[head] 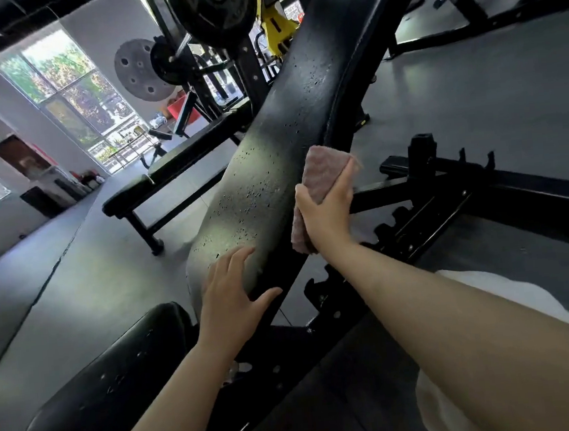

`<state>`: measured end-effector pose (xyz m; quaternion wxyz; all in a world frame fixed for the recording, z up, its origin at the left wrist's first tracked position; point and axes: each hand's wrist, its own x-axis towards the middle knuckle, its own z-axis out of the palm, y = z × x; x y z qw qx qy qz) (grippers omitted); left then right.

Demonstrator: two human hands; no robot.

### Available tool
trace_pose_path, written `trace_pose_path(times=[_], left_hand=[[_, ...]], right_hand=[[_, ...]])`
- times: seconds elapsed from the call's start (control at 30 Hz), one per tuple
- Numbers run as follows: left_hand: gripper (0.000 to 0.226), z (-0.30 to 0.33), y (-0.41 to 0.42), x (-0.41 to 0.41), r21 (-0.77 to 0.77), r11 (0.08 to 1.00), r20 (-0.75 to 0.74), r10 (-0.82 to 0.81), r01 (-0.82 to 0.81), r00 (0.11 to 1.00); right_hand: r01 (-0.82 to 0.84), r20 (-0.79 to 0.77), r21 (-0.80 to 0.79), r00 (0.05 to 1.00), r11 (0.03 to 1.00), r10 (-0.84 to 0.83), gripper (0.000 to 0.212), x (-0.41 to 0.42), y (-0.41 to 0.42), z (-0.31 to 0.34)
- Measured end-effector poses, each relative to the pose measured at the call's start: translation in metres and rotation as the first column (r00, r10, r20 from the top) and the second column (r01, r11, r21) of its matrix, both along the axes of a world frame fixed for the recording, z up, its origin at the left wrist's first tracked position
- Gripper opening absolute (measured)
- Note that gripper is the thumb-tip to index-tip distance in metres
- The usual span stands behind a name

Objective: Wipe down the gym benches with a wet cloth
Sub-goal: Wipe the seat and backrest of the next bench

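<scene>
A black incline bench back pad (264, 155), worn and pitted, runs diagonally from the lower left to the top right. Its seat pad (118, 377) lies below at the lower left. My right hand (327, 211) grips a folded pinkish cloth (323, 167) against the right edge of the back pad. Spread fingers of my left hand (229, 289) rest on the lower end of the back pad, thumb out toward the frame beneath.
A flat black bench (156, 185) stands to the left on the grey floor. A rack with weight plates (216, 8) and a barbell is behind. The bench's black steel frame (446, 197) extends to the right. Windows (69, 93) line the far left wall.
</scene>
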<state>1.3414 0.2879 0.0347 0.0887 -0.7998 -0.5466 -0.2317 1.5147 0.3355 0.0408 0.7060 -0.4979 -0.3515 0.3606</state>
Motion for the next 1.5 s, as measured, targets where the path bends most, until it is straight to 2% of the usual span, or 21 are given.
trace_pose_path(times=[0.2, 0.3, 0.47, 0.6, 0.67, 0.77, 0.87, 0.93, 1.0, 1.07, 1.13, 1.2, 1.27, 1.33, 1.37, 1.4, 1.47, 1.5], left_hand=[[0.07, -0.021, -0.023, -0.031, -0.054, 0.991, -0.061, 0.121, -0.124, 0.991], [0.073, -0.03, -0.036, -0.045, -0.073, 0.977, -0.092, 0.194, -0.201, 0.977], [0.078, -0.047, -0.055, -0.07, -0.24, 0.926, -0.113, 0.271, -0.291, 0.956], [0.082, -0.056, -0.068, -0.087, -0.322, 0.893, -0.154, 0.276, -0.313, 0.949], [0.083, -0.057, -0.078, -0.096, -0.348, 0.871, -0.199, 0.292, -0.346, 0.935], [0.083, -0.057, -0.094, -0.111, -0.359, 0.838, -0.253, 0.336, -0.41, 0.907], [0.081, -0.052, -0.102, -0.127, -0.351, 0.81, -0.302, 0.377, -0.47, 0.875], [0.08, -0.047, -0.102, -0.14, -0.335, 0.798, -0.323, 0.403, -0.502, 0.856], [0.079, -0.043, -0.099, -0.151, -0.314, 0.799, -0.332, 0.414, -0.513, 0.848], [0.079, -0.042, -0.093, -0.162, -0.286, 0.811, -0.35, 0.408, -0.51, 0.844], [0.077, -0.044, -0.087, -0.174, -0.267, 0.82, -0.386, 0.391, -0.507, 0.835], [0.075, -0.047, -0.083, -0.185, -0.252, 0.833, -0.415, 0.368, -0.493, 0.832], [0.075, -0.052, -0.082, -0.196, -0.253, 0.845, -0.425, 0.341, -0.471, 0.839], [0.076, -0.057, -0.084, -0.208, -0.245, 0.857, -0.438, 0.318, -0.452, 0.841], [0.076, -0.059, -0.087, -0.214, -0.235, 0.864, -0.451, 0.31, -0.446, 0.837], [0.075, -0.062, -0.09, -0.219, -0.227, 0.867, -0.462, 0.306, -0.444, 0.832], [0.075, -0.065, -0.096, -0.228, -0.231, 0.866, -0.466, 0.301, -0.443, 0.832], [0.074, -0.066, -0.099, -0.232, -0.241, 0.864, -0.469, 0.294, -0.441, 0.833]], right_hand=[[-0.117, 0.058, -0.067, 0.991, 0.991, 0.121, 0.103, -0.05, -0.035, -0.03], [-0.106, 0.121, -0.088, 0.986, 0.991, 0.116, 0.103, -0.08, -0.048, -0.046], [-0.142, 0.137, -0.185, 0.976, 0.972, 0.168, 0.103, -0.115, -0.063, -0.058], [-0.236, 0.194, -0.269, 0.937, 0.934, 0.292, 0.099, -0.143, -0.086, -0.073], [-0.234, 0.225, -0.283, 0.927, 0.93, 0.301, 0.095, -0.155, -0.095, -0.079], [-0.247, 0.18, -0.34, 0.93, 0.907, 0.32, 0.087, -0.167, -0.102, -0.082], [-0.294, 0.13, -0.431, 0.916, 0.853, 0.381, 0.069, -0.178, -0.107, -0.09], [-0.369, 0.082, -0.413, 0.895, 0.832, 0.438, 0.055, -0.181, -0.121, -0.094], [-0.426, 0.14, -0.348, 0.857, 0.835, 0.496, 0.044, -0.181, -0.14, -0.096], [-0.504, 0.303, -0.218, 0.779, 0.836, 0.549, 0.037, -0.182, -0.155, -0.098], [-0.61, 0.419, -0.073, 0.699, 0.789, 0.58, 0.034, -0.188, -0.161, -0.095], [-0.637, 0.545, 0.041, 0.66, 0.77, 0.517, 0.043, -0.192, -0.154, -0.087], [-0.591, 0.748, 0.135, 0.587, 0.795, 0.309, 0.065, -0.194, -0.138, -0.082], [-0.475, 0.869, 0.241, 0.495, 0.846, 0.03, 0.072, -0.196, -0.12, -0.077], [-0.417, 0.908, 0.27, 0.41, 0.868, -0.085, 0.072, -0.196, -0.111, -0.075], [-0.373, 0.951, 0.261, 0.26, 0.89, -0.17, 0.071, -0.196, -0.101, -0.077], [-0.286, 0.971, 0.153, -0.136, 0.946, -0.198, 0.062, -0.192, -0.079, -0.089], [-0.233, 0.947, 0.086, -0.284, 0.969, -0.152, 0.056, -0.19, -0.07, -0.096]])
